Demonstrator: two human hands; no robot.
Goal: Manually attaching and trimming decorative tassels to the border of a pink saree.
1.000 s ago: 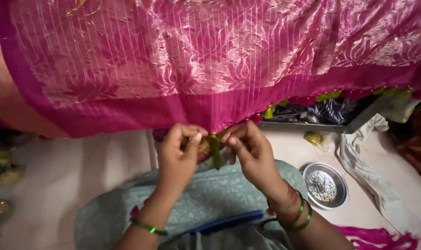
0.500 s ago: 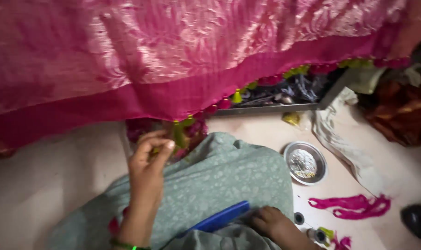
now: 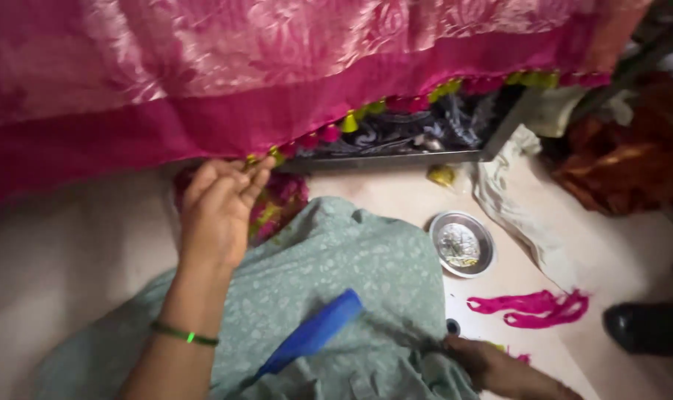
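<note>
Since half a second ago the right hand (image 3: pixel 503 368) has gone lower and more to the right, down near the floor at the bottom edge of the picture, while the left hand (image 3: pixel 219 211) stays up at the hem of the pink cloth (image 3: pixel 203 89).

Head view: the left hand is raised with its back toward the camera, and its fingertips (image 3: pixel 256 169) are pressed together on the edge of the pink cloth, where a row of small green and pink tassels (image 3: pixel 349 122) hangs along the hem. This grip is pinching the hem just beside a tassel, but the pinched spot itself is hidden by the fingers. A green bangle (image 3: pixel 184 335) sits on the left wrist. The pink cloth covers the whole upper part of the picture and hangs over a dark frame.

The right hand lies low, with its fingers hidden under a fold of the green patterned cloth (image 3: pixel 351 259) on the lap, so I cannot tell if its grip is spread or pressed together. A blue comb (image 3: pixel 314 335) rests on the green cloth, between the two hands. On the floor, to the right, stands a round metal dish (image 3: pixel 461 244), and near it lies a bundle of pink thread (image 3: pixel 532 308). A small dark ring (image 3: pixel 452 326) lies on the floor just beside the right hand.
</note>
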